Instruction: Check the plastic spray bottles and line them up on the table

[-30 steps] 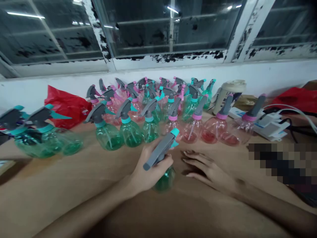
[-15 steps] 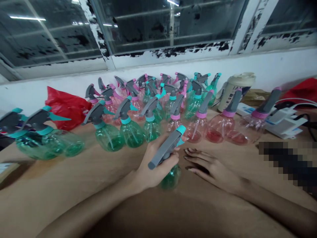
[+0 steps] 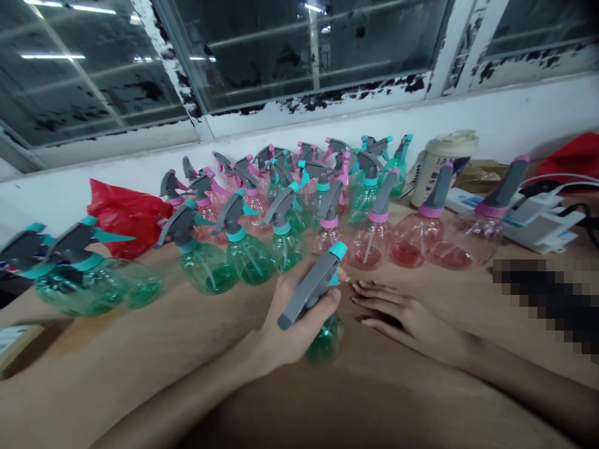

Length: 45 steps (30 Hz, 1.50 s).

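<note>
My left hand (image 3: 290,324) is wrapped round the neck of a green spray bottle (image 3: 324,340) with a grey trigger head and a teal nozzle; the bottle stands on the brown table (image 3: 140,362) near the middle. My right hand (image 3: 402,315) lies flat on the table just right of the bottle, fingers stretched out and apart, holding nothing. Its fingertips point towards the bottle.
Several green spray bottles (image 3: 248,249) and pink spray bottles (image 3: 412,240) stand in rows behind my hands, up to the white wall. A red bag (image 3: 124,212) lies at the back left. A cream cup (image 3: 442,159) and white boxes with cables (image 3: 538,218) sit at the right.
The view has tilted and shifted a little. My left hand keeps its grip on the green bottle, and my right hand stays flat beside it.
</note>
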### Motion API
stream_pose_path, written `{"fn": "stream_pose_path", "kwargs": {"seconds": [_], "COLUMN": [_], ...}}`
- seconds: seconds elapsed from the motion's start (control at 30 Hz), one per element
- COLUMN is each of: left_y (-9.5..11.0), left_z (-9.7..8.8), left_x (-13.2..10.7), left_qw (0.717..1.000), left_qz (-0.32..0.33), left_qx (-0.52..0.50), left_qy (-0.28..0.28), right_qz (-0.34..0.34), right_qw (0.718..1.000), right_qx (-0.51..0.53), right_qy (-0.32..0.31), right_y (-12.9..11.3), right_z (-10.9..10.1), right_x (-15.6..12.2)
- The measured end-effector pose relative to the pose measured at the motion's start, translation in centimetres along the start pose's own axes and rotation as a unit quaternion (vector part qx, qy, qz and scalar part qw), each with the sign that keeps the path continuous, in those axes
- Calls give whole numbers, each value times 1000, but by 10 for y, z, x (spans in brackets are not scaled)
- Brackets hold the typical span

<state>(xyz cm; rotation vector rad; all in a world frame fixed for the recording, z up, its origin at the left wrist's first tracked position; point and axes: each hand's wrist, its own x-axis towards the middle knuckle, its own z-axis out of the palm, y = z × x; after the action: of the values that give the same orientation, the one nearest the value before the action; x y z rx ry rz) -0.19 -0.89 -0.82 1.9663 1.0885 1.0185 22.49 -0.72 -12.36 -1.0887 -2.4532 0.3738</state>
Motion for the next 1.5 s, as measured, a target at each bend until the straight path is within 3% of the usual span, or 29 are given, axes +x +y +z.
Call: {"fn": "stream_pose_path", "kwargs": {"seconds": [0.23,0.77,0.97,1.27,1.5], "left_y": [1,-1,5,3,7], "left_z": [-2,2,0,-2,-5], "left_x": [0,-3,-2,-2,-1], "left_qw": [999,1000,999,999,999], "left_qz": [32,7,-28,-5,-26], "left_qx": [-9,20,29,36,36], "left_qy": [4,22,2,0,-12], "right_qz": [8,4,16,22,23], "right_qw": [1000,1000,999,999,999], "right_qx": [8,21,35,31,32], "right_qy": [-3,5,7,-2,-1], "right_y": [0,0,-3,-4,-3], "right_z": [-1,-1,-2,-5,-4], "right_x": [0,0,0,0,0]}}
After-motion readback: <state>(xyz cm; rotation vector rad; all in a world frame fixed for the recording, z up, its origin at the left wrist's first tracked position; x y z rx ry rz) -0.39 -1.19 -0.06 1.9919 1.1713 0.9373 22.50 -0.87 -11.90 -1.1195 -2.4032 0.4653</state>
